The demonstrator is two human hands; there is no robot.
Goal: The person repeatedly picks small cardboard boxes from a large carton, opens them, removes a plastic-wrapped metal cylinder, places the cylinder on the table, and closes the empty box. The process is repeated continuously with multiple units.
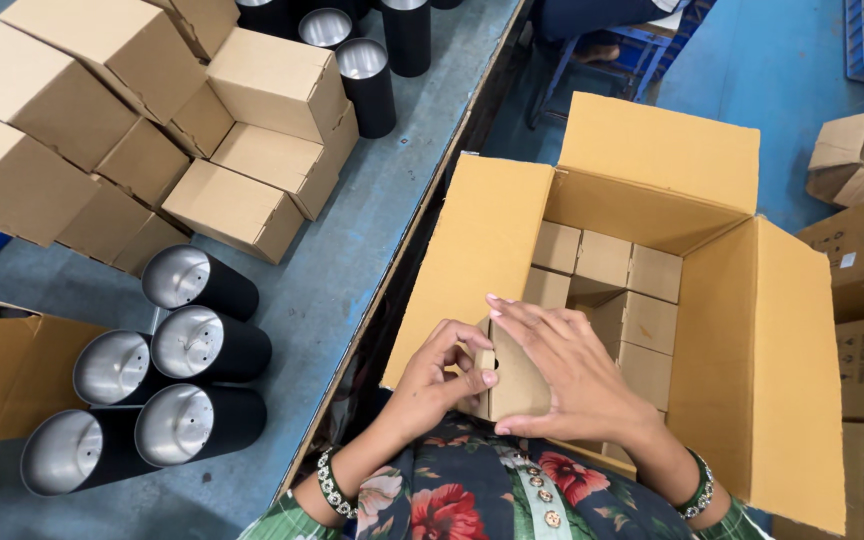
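I hold the small box (514, 385) tight with my left hand (439, 382) and right hand (577, 375) over the big carton (752, 370), and should lower it straight into the gap at 12 o'clock.

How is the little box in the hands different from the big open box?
The small cardboard box is closed, gripped by the left hand and right hand; the large open carton has its flaps spread wide. The small box is far smaller; the carton holds many like it. The small box is held up; the carton isn't held. Both are plain brown cardboard.
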